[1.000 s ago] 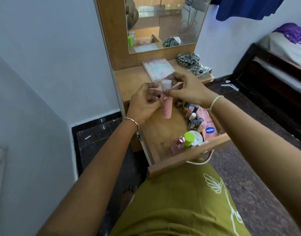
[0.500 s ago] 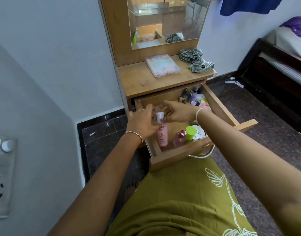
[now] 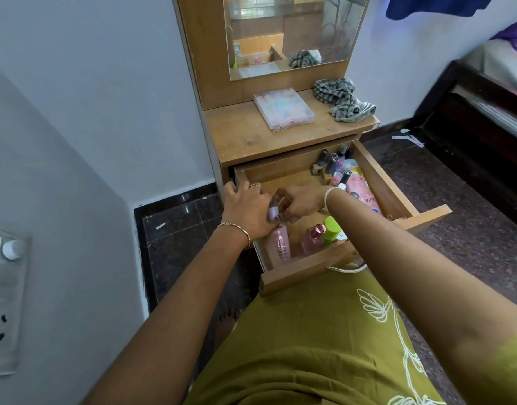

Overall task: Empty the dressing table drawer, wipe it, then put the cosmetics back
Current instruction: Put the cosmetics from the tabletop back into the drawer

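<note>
Pink tube sits in the drawer's 7 o'clock corner, the left hand gripping its neck and the right hand pinching its cap, so best seat it upright, clear of the perfume bottle at 6 o'clock, before releasing.

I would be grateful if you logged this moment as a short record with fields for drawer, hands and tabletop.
drawer: pulled open, cosmetics inside
pink tube: standing in near-left corner, white cap up
left hand: grips pink tube near cap
right hand: pinches its cap
nail polishes: far-right corner
tabletop: clear box, checked cloth
</note>
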Demonstrator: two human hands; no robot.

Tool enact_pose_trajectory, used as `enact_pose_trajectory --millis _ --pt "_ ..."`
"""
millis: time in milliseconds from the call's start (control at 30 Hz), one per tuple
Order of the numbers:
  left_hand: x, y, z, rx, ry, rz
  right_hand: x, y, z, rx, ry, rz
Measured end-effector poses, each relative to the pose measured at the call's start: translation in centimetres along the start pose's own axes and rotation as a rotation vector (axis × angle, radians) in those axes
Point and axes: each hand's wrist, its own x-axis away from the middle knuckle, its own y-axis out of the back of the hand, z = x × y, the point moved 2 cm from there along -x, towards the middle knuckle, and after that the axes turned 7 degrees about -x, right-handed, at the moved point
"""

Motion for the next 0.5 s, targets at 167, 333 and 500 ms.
enact_pose_trajectory --millis 167,333,500 --pt "-0.3 -0.1 -0.1 -0.05 -0.026 0.001 -0.9 0.2 0.0 0.005 -0.005 0.02" --pt "-0.5 0.1 -0.2 -0.091 -0.057 0.034 -1.8 0.4 -0.4 0.026 -0.009 0.055" --pt "-0.5 0.0 0.0 -0.092 -0.047 0.04 -2.3 0.3 -0.6 -0.011 -0.007 0.055"
